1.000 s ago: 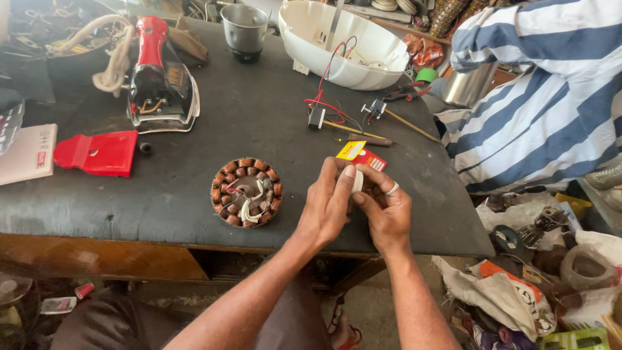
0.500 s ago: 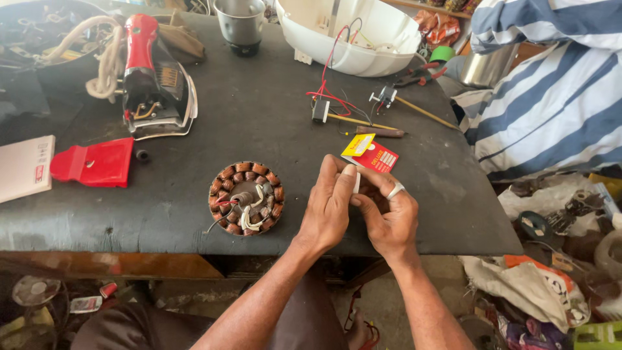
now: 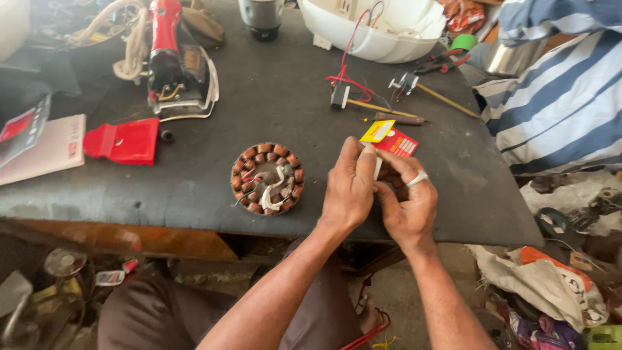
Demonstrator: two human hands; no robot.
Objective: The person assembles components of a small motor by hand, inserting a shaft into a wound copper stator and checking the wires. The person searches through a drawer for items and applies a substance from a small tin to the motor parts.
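Note:
My left hand [image 3: 348, 189] and my right hand [image 3: 407, 202] meet over the front edge of the dark workbench [image 3: 285, 104]. Together they grip a small red and yellow packet [image 3: 391, 139] with a white piece under it; their fingers pinch its lower part. A ring sits on a finger of my right hand. To the left of my hands lies a round copper-wound stator [image 3: 267, 179] with white and red leads across its middle.
A red iron [image 3: 170, 61] and a red plastic cover [image 3: 124, 140] lie at left, beside a booklet [image 3: 40, 149]. A white bowl-shaped housing [image 3: 372, 29] with red wires, a small hammer [image 3: 379, 109] and pliers [image 3: 437, 63] lie behind. A person in a striped shirt [image 3: 564, 91] sits at right.
Both hands have stayed together on the packet, with the fingers shifting slightly on it. The view has tilted a little; nothing on the bench moved.

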